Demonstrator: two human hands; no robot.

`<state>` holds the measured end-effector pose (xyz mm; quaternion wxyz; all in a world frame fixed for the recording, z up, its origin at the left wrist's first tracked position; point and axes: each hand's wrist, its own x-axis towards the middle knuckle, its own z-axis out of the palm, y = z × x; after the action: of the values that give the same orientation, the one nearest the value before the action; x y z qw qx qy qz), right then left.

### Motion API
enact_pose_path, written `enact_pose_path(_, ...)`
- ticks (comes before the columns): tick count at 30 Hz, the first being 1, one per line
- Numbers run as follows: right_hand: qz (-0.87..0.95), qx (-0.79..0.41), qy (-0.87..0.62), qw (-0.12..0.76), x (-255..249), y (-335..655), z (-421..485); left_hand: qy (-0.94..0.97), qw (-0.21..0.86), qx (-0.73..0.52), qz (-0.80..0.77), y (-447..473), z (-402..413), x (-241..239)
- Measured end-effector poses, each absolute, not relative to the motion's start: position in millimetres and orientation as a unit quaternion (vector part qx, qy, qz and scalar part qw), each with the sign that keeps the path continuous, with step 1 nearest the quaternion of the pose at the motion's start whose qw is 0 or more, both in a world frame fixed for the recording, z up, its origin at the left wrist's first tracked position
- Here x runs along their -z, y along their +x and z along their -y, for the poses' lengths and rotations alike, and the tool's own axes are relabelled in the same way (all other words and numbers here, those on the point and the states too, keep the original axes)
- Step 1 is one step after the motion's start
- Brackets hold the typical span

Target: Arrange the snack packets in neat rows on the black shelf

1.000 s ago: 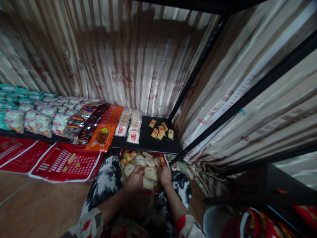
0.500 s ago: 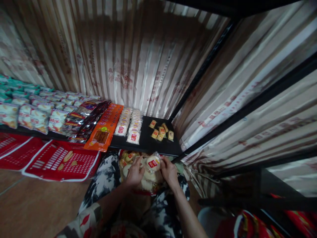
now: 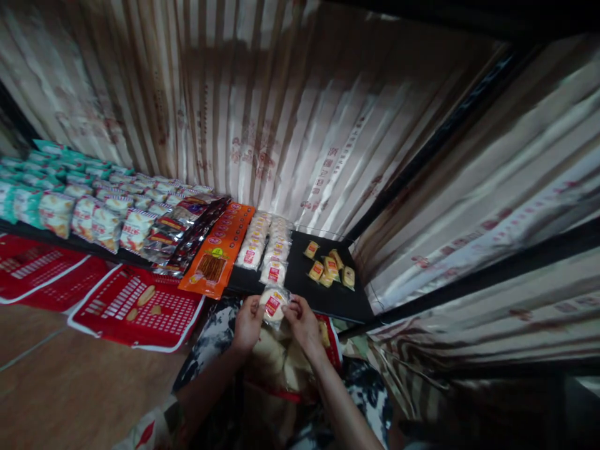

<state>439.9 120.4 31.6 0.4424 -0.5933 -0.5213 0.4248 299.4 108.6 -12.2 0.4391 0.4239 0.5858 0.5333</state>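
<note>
Between my two hands is a round white wrapped cracker pack (image 3: 274, 304) with a red label, held upright in front of the shelf edge. My left hand (image 3: 248, 324) pinches its left side, and my right hand (image 3: 300, 322) grips its right side. Just beyond it on the black shelf (image 3: 300, 284) stand two rows of like round packs (image 3: 274, 271). Below my hands, a red basket (image 3: 335, 350) on my lap holds more pale round packs (image 3: 269, 355), partly hidden by my forearms.
Small yellow wrapped cakes (image 3: 330, 267) lie loose at the shelf's right end. Left of the rows are an orange snack bag (image 3: 218, 253), dark snack bags (image 3: 197, 234) and white chip bags (image 3: 135, 231). Red baskets (image 3: 140, 306) stand below. A black rack post (image 3: 422, 156) rises at right.
The wrapped pack has moved from over the basket toward the front of the rows. My left hand has come off the basket's contents onto the pack's left side. The view has shifted too.
</note>
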Motion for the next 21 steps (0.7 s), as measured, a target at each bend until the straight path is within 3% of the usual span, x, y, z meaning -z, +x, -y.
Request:
enact_pose_path(4, 0.534, -0.409, -0.582, 0.457, -30, 410, -145, 0.446, 0.336, -0.531, -0.638, 282, -123, -4)
enact_pose_path(10, 0.601, -0.337, -0.607, 0.397, -39, 373, -189, 0.577, 0.11, -0.462, -0.665, 261, -136, -23)
enact_pose_path(17, 0.672, -0.243, -0.629, 0.305, -45, 350, -220, 0.668, 0.104, -0.351, -0.649, 254, -156, -13)
enact_pose_path(21, 0.718, -0.178, -0.605, 0.294, -41, 350, -220, 0.676, 0.101, -0.323, -0.654, 254, -164, -6)
